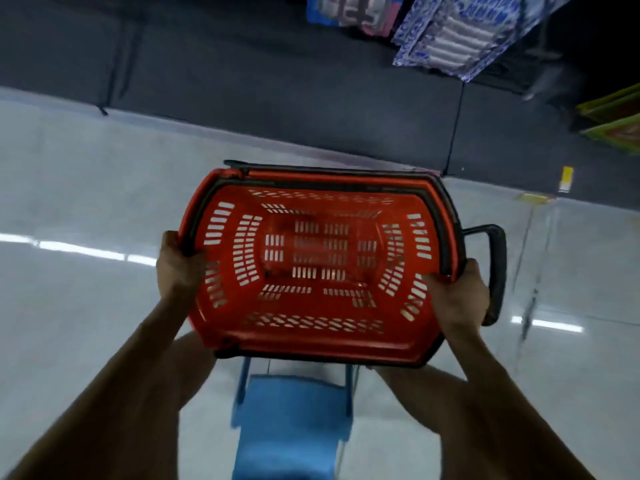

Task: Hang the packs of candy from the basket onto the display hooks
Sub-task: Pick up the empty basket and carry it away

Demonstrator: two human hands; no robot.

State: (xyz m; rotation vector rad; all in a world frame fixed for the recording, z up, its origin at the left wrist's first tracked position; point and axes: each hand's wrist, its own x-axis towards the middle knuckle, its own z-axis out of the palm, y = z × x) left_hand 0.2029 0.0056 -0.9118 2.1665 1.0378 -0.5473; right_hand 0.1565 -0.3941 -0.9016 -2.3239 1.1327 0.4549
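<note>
Basket: red, slotted, held up in mid-air over the floor, tipped toward the camera, its bare bottom in plain view.
Left hand: clamped on the basket's left rim, fingers wrapped over the edge.
Right hand: gripping the right rim, fingers curled over it.
Handle: black loop, jutting out just beside the right hand.
Stool: blue, on the floor below the basket's near edge.
Floor: pale and glossy, streaked with light.
Shelf base: dark, beyond the basket.
Packs: blue-and-white, hanging top right, well apart from the basket; print too blurred to read.
Tag: yellow, at the shelf foot; nothing legible.
</note>
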